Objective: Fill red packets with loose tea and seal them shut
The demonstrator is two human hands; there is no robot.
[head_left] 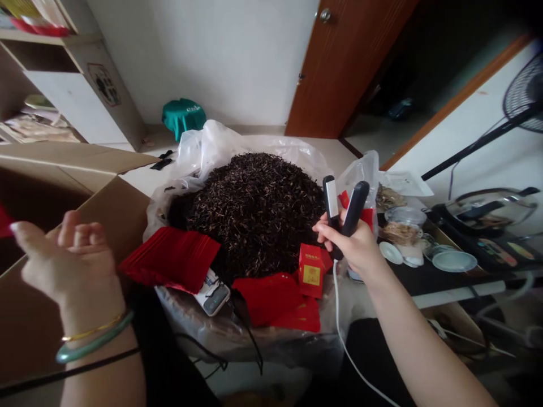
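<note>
My right hand [354, 246] is closed round the handle of a black clamp-type heat sealer [343, 206] with a white cord; its two jaws stand apart, pointing up. My left hand [68, 254] is raised at the left over an open cardboard box [51, 186], fingers loosely curled, with a red packet [4, 221] at its fingertips, mostly cut off by the frame edge. Between the hands a big heap of dark loose tea [254, 209] lies in a clear plastic bag. Red packets [169, 257] lie on its near edge, and a small filled red packet [310, 271] stands upright.
A small white scale [213, 294] sits under the red packets. To the right is a dark table with small white dishes [453, 261], a glass jar [405, 217] and an electric cooker [487, 212]. A fan [524, 90], a brown door [339, 62] and shelves [55, 73] stand around.
</note>
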